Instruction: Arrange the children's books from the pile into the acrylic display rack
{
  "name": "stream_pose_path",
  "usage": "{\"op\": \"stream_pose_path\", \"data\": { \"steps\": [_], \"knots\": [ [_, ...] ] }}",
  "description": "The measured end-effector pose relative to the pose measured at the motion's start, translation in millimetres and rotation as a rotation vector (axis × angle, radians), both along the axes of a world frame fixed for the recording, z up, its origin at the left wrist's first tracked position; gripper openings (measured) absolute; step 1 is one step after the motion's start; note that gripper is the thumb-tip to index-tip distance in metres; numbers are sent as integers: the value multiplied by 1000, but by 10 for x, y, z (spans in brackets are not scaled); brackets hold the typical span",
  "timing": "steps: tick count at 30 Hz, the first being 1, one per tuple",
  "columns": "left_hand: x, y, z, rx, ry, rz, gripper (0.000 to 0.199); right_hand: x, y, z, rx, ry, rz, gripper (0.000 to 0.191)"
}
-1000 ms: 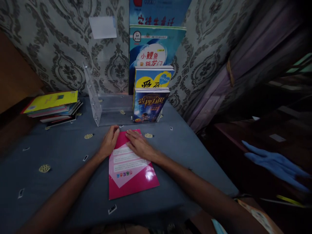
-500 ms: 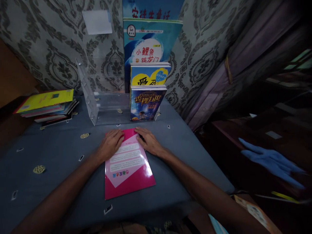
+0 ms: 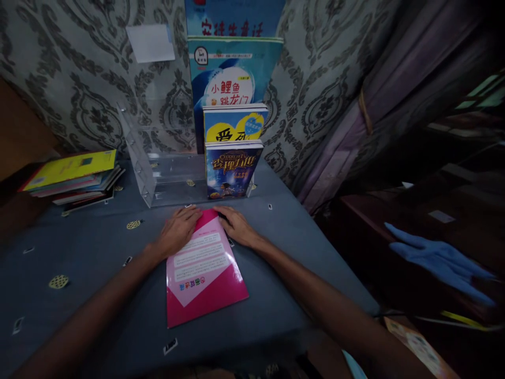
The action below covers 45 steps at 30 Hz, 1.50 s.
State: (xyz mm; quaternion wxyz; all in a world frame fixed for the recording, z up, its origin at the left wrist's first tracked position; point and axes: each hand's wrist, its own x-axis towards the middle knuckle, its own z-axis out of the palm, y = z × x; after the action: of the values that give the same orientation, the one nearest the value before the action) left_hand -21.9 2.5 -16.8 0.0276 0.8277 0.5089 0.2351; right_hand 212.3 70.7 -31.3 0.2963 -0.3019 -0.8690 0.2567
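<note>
A pink book (image 3: 207, 310) lies on the blue cloth, its printed text upside down to me. At its far left corner my left hand (image 3: 180, 227) is closed on the edge, fingers bent over the cover. My right hand (image 3: 238, 226) grips the far right corner, with the thumb by the side edge. The fingers' undersides are hidden. Just beyond both hands stands a clear acrylic rack (image 3: 177, 193). In its right half several books stand in tiers, a dark blue book (image 3: 231, 171) in front and a yellow-and-blue book (image 3: 221, 123) behind it.
To the left sits a stack of books (image 3: 74, 171) with a yellow one on top. A patterned curtain (image 3: 98, 79) hangs behind the table, and a white paper (image 3: 152, 42) is up at the back. A blue glove (image 3: 437, 260) lies on a dark surface at the right.
The view has shifted slightly, so the rack and books sit a little lower and further left. Both hands remain at the pink book's far corners, the right one slightly further out at the side.
</note>
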Motion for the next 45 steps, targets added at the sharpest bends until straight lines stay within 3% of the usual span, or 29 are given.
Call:
{"op": "stream_pose_path", "data": {
  "steps": [11, 26, 45],
  "knots": [
    [274, 177, -6, -6, -39, -125, 39, 48, 23, -25, -65, 44, 37, 60],
    [257, 147, 31, -47, -14, -154, 41, 35, 12, -56, -9, 39, 3, 51],
    [262, 100, 87, -36, 3, -229, 39, 32, -37, 40, 10, 20, 17, 48]
  ]
}}
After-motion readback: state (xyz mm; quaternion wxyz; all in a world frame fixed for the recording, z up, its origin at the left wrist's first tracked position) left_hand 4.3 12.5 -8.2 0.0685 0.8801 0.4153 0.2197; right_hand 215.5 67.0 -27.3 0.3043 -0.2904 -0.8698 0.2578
